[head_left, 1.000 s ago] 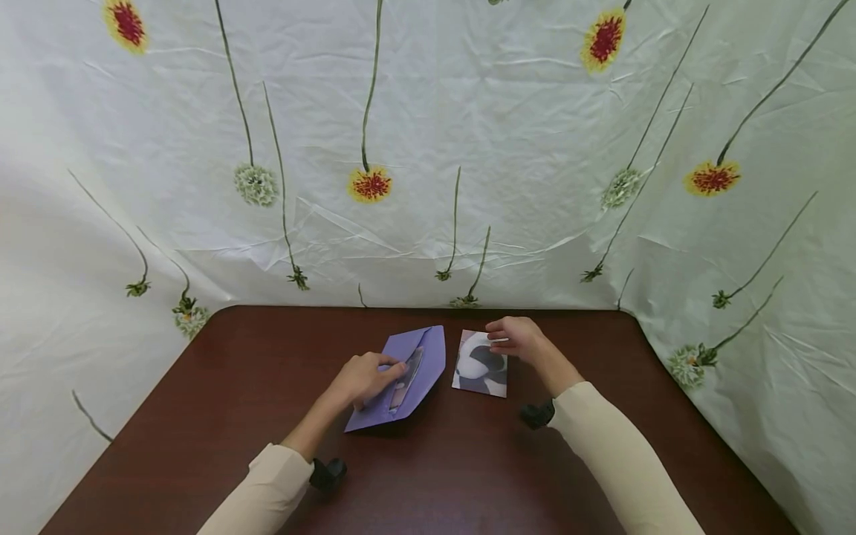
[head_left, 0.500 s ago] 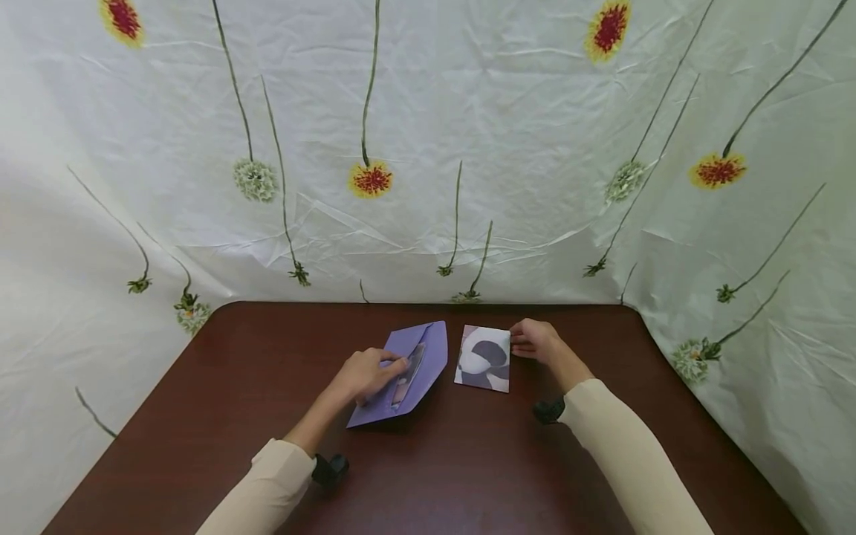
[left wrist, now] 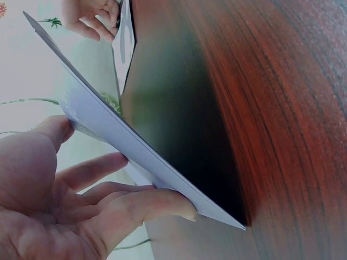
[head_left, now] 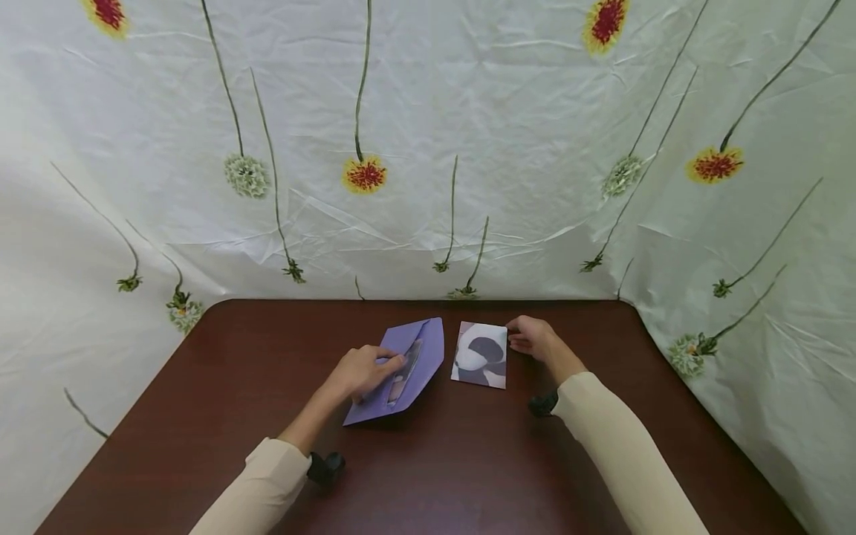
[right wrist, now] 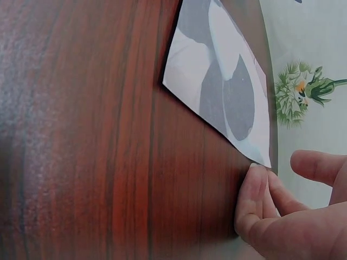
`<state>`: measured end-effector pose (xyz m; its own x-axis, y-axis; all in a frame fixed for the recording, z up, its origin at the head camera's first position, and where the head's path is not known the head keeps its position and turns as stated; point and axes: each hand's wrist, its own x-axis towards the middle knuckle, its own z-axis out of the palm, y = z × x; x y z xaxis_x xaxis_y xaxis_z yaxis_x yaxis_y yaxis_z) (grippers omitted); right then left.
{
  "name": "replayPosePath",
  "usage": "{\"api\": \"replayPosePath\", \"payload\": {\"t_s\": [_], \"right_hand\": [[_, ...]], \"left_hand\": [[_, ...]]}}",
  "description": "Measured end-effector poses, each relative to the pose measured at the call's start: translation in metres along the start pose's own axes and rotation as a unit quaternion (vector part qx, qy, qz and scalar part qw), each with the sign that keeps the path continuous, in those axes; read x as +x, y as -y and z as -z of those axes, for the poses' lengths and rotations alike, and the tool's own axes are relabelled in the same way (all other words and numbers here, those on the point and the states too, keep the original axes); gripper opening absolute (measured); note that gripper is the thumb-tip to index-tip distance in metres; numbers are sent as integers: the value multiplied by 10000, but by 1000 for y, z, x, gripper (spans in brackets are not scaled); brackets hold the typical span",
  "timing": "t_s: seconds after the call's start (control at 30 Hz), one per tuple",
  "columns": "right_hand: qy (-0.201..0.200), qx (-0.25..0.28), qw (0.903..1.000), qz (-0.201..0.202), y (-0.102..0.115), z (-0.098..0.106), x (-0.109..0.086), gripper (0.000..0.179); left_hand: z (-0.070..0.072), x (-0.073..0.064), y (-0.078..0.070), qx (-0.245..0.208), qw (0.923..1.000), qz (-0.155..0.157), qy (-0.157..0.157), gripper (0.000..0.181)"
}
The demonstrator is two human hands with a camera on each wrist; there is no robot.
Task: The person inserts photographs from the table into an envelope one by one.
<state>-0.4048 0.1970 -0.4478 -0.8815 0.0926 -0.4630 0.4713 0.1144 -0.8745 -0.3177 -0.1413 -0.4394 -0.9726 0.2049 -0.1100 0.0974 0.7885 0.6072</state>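
Note:
My left hand (head_left: 360, 371) grips a lavender envelope (head_left: 429, 365) that is tilted above the table, its far-right edge lifted. Through an opening in the envelope's face shows part of a picture (head_left: 401, 385). In the left wrist view, that hand's thumb and fingers (left wrist: 146, 205) bear on the envelope at spread-out spots. Right of the envelope, a small picture card (head_left: 472, 362) with grey and white shapes lies on the table. My right hand (head_left: 540, 343) is at the card's upper right corner. Its fingertips (right wrist: 254, 181) are right at the card's edge, the thumb raised apart.
The dark reddish-brown wooden table (head_left: 468, 475) has rounded far corners. Behind and beside it hangs a white cloth (head_left: 414, 111) printed with flowers. A black strap-on camera (head_left: 325, 468) sits at the left wrist, another black device (head_left: 543, 403) at the right.
My right hand has shifted right, from over the card's top corner to just beside its right edge. The left hand and envelope keep their pose; the head view has tilted slightly.

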Motion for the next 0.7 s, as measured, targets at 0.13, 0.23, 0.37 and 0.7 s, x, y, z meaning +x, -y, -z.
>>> {"api": "replayPosePath", "payload": {"t_s": [0.13,0.23,0.37,0.7], "right_hand": [[-33,-69,10000,-55,3,-2,1,45],[-48,-136,9999,-93,4,-3,1,42],[-71,-196,9997,-88,6,-4,1,34],[-154,194,9997,-77,0,-3,0,13]], "left_hand": [[1,-1,1,-69,10000,19,33,47],[2,0,1,-103,9999,59,65,47],[1,1,0,-86,9999,84,58,47],[-1,2,2,18,10000,71,41,45]]}}
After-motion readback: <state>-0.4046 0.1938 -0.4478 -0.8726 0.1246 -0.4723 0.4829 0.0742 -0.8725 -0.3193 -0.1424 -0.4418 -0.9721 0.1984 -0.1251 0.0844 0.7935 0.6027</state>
